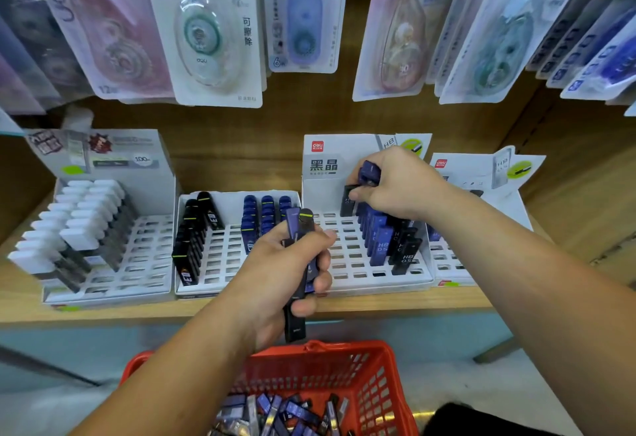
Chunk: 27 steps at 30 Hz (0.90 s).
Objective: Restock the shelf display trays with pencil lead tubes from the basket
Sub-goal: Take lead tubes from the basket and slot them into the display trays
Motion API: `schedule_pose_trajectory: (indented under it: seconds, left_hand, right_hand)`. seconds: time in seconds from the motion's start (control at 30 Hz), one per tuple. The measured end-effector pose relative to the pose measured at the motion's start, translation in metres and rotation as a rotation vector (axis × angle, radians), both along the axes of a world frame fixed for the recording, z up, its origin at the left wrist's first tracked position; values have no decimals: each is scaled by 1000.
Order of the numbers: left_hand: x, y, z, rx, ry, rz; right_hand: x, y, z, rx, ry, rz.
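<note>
In the centre of the frame the left hand (275,272) is clamped around a bundle of black and blue lead tubes (298,225), held upright above the red basket (375,387) at the bottom edge, where more loose tubes (282,413) lie. Right of centre, the right hand (395,184) curls around 1 blue tube (370,172) while its fingertips touch a black tube (347,201) standing at the back of the third tray (344,256) from the left. 4 trays sit side by side on the wooden shelf (241,308).
</note>
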State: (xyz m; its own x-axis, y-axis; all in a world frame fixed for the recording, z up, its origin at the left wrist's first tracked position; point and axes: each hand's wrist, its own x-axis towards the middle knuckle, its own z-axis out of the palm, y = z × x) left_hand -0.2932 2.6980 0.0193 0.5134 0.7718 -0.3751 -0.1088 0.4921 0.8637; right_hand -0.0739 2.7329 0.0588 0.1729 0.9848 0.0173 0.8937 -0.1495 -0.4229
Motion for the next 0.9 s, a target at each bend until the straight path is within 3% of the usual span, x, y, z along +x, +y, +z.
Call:
schedule_pose_trajectory:
  seconds: [0.1, 0.23, 0.47, 0.73, 0.9]
  left_hand:
    - [-1, 0, 1, 6, 7, -14]
    - [-2, 1, 1, 80, 1, -5]
    - [-4, 0, -1, 70, -41, 16]
    - [-5, -1, -1, 160, 16, 38]
    - [-4, -1, -3, 160, 38, 36]
  right_hand:
    - [-2, 1, -2, 10, -90, -49]
    - [-15, -2, -8, 167, -285, -55]
    - [-11, -4, -7, 175, -281, -66]
    - [-7, -10, -1, 149, -116, 18]
    - [-7, -11, -3, 158, -207, 3]
